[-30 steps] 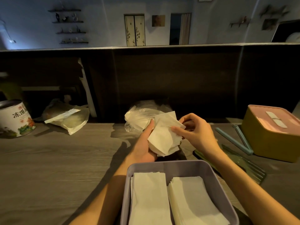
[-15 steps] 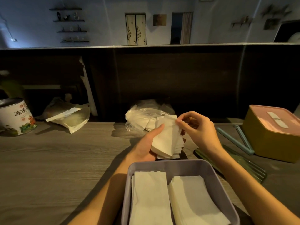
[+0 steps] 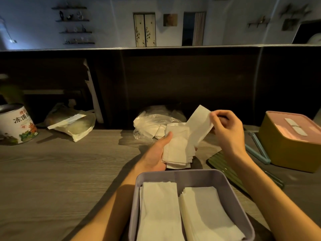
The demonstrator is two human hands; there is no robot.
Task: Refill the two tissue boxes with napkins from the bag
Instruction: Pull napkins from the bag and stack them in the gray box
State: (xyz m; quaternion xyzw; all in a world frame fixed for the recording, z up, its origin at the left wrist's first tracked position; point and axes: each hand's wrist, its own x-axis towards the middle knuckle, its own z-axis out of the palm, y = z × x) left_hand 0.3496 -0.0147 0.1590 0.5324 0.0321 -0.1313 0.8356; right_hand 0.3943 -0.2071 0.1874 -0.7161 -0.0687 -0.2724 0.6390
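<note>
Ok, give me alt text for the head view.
A person's left hand holds a stack of napkins while the right hand pinches one napkin lifted off it, above an open lilac tissue box holding two napkin piles. A plastic bag lies behind; a closed yellow tissue box stands at right.

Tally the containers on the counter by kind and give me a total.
Tissue boxes: 2, the open purple box in front and the yellow box with a pink lid at the right.
Plastic bags: 2, the clear napkin bag and the bag at the left.
Tins: 1, the printed tin at far left.
Total: 5
</note>
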